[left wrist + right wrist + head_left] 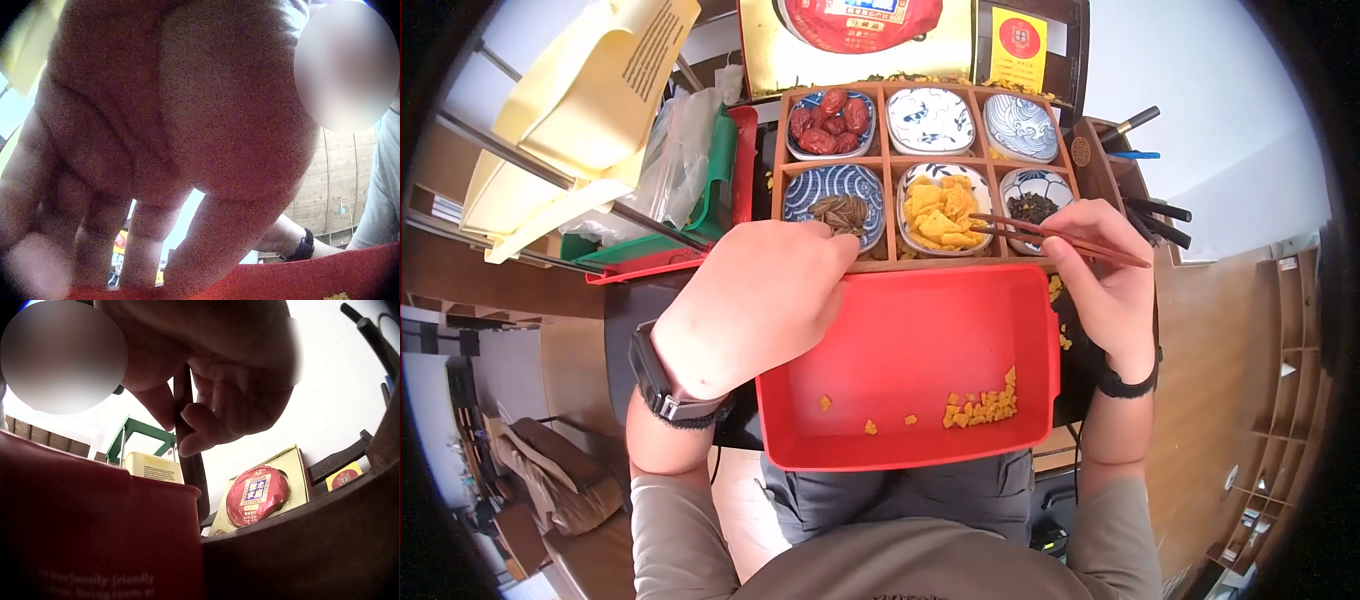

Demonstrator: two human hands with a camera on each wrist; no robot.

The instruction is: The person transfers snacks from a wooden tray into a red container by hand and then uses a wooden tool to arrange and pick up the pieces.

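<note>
My right hand (1105, 265) holds reddish-brown wooden tongs (1090, 246) between thumb and fingers. Their tips reach left, over the edge of the pile of yellow chip-like pieces (940, 207) in a white bowl. Right beside that, under the tongs, a patterned bowl contains dark dried leaves (1032, 207). My left hand (750, 300) reaches to the near rim of the blue bowl (812, 187) of brown dried strips (840, 214). Its fingertips are mostly hidden in the head view, so I cannot tell what they hold. Below the hands sits a red plastic bin (890, 330) with yellow crumbs (983, 405).
The bowls stand in a divided wooden box (885, 150), with red dates (832, 122) at back left. Behind it are a red round package (860, 22) and a yellow card (1019, 50). A green bin (725, 170) and a cream container (580, 105) are at left.
</note>
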